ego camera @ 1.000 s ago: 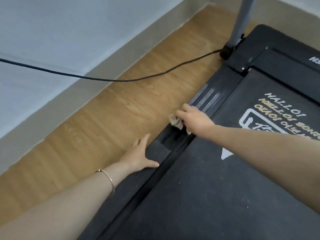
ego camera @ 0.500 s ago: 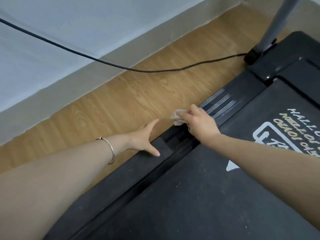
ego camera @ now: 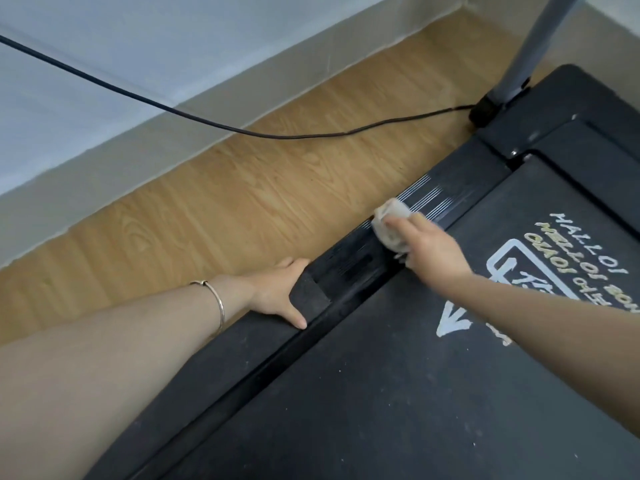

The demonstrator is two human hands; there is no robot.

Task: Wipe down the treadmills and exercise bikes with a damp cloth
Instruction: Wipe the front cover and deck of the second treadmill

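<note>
Nearest, the black belt (ego camera: pixel 363 410) of the treadmill (ego camera: pixel 571 109) is filling the view from five to seven o'clock. The left forearm is lying across the view from eight o'clock, wearing a thin bracelet (ego camera: pixel 217 301) at the wrist. The left hand (ego camera: pixel 277 292) is resting flat on the side rail (ego camera: pixel 225 368) just left of centre, fingers straight and together over the rail's outer edge, thumb spread across its top, gripping nothing. The right arm is crossing the belt from four o'clock. The right hand (ego camera: pixel 433 252) is pressing a pale crumpled cloth (ego camera: pixel 388 221) onto the same rail, at one o'clock from the left hand and well apart from it, fingers curling over the wad. The cloth is lying against the rail's white stripes. Beyond the rail, a wooden floor (ego camera: pixel 225 209) is running from nine to twelve o'clock. A black cable (ego camera: pixel 207 123) is hanging across it toward the foot of a grey post (ego camera: pixel 530 53) at one o'clock. A pale wall (ego camera: pixel 138 46) is closing the view at eleven o'clock.
</note>
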